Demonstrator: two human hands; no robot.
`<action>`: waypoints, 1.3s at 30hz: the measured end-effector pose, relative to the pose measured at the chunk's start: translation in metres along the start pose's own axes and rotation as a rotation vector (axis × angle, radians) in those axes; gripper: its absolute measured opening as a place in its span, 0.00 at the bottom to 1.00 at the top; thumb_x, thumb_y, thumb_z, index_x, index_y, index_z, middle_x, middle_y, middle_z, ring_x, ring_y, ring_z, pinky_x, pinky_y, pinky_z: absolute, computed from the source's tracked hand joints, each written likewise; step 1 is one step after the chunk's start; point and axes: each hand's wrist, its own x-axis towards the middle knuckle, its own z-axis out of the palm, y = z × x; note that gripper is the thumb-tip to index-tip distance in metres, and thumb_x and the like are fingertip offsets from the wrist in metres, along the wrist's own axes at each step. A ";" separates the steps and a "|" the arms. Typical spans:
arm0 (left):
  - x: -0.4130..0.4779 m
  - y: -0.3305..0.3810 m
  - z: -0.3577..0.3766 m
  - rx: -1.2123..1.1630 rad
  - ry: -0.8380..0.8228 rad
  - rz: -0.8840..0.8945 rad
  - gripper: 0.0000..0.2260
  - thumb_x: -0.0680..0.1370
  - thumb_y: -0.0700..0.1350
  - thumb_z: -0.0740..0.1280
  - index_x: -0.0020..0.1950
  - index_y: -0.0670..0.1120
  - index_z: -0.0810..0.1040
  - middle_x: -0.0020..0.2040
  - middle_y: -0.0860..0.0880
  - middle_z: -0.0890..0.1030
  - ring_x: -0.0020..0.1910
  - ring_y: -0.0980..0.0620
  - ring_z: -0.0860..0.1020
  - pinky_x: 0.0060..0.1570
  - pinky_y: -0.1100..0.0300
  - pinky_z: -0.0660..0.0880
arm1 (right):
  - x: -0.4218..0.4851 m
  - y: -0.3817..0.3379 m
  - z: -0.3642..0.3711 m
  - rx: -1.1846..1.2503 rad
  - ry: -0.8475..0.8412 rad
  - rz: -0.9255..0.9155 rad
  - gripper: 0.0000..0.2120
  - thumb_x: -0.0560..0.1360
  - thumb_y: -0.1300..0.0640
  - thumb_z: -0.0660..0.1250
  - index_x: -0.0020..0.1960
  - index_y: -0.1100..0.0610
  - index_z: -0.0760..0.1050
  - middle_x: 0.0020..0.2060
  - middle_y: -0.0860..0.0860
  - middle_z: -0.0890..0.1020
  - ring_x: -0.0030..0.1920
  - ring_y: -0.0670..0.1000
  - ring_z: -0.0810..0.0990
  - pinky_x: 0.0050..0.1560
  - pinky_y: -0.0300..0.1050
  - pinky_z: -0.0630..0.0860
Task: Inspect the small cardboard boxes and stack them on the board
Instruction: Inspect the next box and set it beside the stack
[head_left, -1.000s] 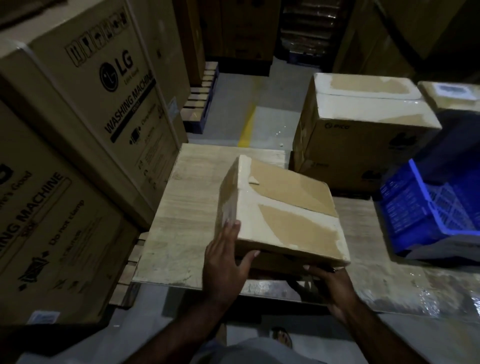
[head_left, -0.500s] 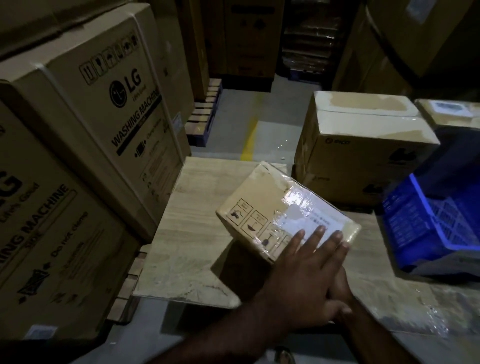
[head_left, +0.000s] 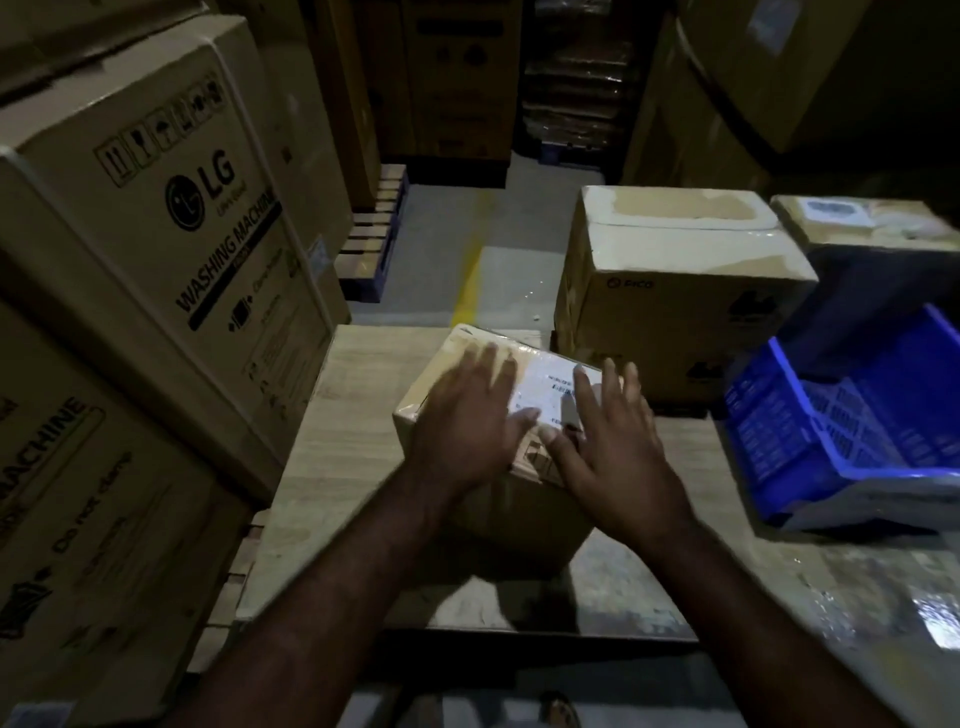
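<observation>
A small cardboard box (head_left: 519, 509) with a white shipping label on its taped top rests on the pale wooden board (head_left: 358, 431), near the board's front middle. My left hand (head_left: 470, 415) lies flat over the left part of the box top, fingers spread. My right hand (head_left: 608, 447) lies flat over the right part, fingers spread, covering part of the label. Neither hand grips the box. A larger taped carton (head_left: 675, 291) stands at the board's far right.
Tall washing machine cartons (head_left: 156, 249) wall off the left side. A blue plastic crate (head_left: 857, 421) sits tilted at the right, with another labelled box (head_left: 857, 221) behind it. Shiny plastic wrap (head_left: 883, 587) covers the surface at the right front. A floor aisle with a yellow line runs beyond.
The box was turned over from its plain side to its labelled side and set flat on the board. Both hands moved from its edges and underside onto its top.
</observation>
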 end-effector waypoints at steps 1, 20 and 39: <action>-0.002 -0.012 0.000 0.041 -0.006 -0.045 0.33 0.84 0.64 0.50 0.84 0.46 0.54 0.84 0.44 0.50 0.83 0.44 0.47 0.80 0.46 0.50 | -0.001 -0.005 0.002 -0.097 -0.044 -0.017 0.41 0.80 0.30 0.44 0.85 0.51 0.44 0.84 0.55 0.40 0.83 0.55 0.32 0.78 0.52 0.36; -0.008 -0.031 0.009 0.111 0.002 -0.127 0.38 0.80 0.69 0.45 0.83 0.46 0.54 0.84 0.44 0.52 0.83 0.44 0.49 0.79 0.44 0.49 | -0.014 -0.010 0.039 -0.331 -0.036 -0.048 0.47 0.79 0.25 0.41 0.85 0.58 0.53 0.83 0.64 0.52 0.84 0.62 0.50 0.81 0.63 0.49; 0.031 -0.032 0.001 0.080 0.024 -0.160 0.31 0.80 0.70 0.50 0.81 0.60 0.58 0.84 0.54 0.54 0.74 0.39 0.66 0.65 0.44 0.68 | 0.019 0.002 0.015 -0.246 -0.140 0.130 0.56 0.71 0.21 0.41 0.85 0.60 0.40 0.83 0.65 0.40 0.83 0.63 0.37 0.81 0.59 0.44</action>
